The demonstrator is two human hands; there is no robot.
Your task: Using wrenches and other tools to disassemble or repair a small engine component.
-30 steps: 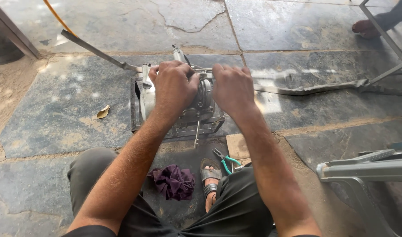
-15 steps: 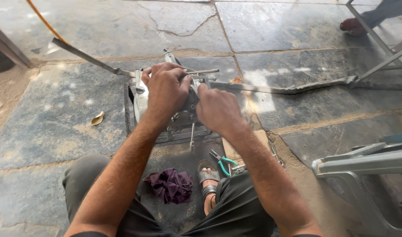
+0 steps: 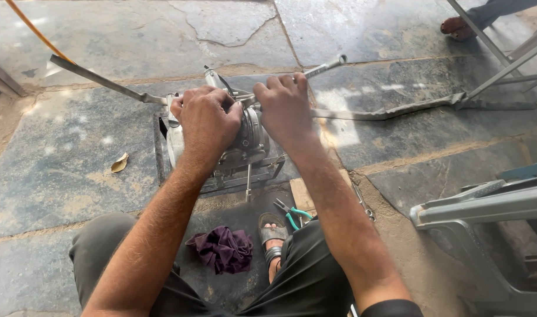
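We take the metal motor [image 3: 245, 138] in the middle of the stone floor [image 3: 75, 176] as our landmark; it sits in a low dark metal frame [image 3: 239, 176] on the slabs. Far to its left an orange hose [image 3: 34, 29] crosses the corner, and a long metal bar [image 3: 104, 82] slants down from there to the motor's left end. Left of the motor, well apart from it, lies a dry leaf [image 3: 120, 162]. Our left hand [image 3: 207, 120] is curled over the motor's top left, fingers bent and pressed on the casing. Our right hand [image 3: 286, 105] lies on its right side, fingers together and curved over the top; whether it grips anything beneath, we cannot tell. A metal rod [image 3: 324, 64] rises up and to the right from behind that hand. Below the motor, toward us, a purple rag [image 3: 221, 249] lies on the floor, then a sandalled foot [image 3: 272, 243], then green-handled pliers [image 3: 292, 212]. Right of the motor a flat crumpled metal strip [image 3: 397, 108] runs along the floor, and farther right stands a grey metal stand [image 3: 485, 205].
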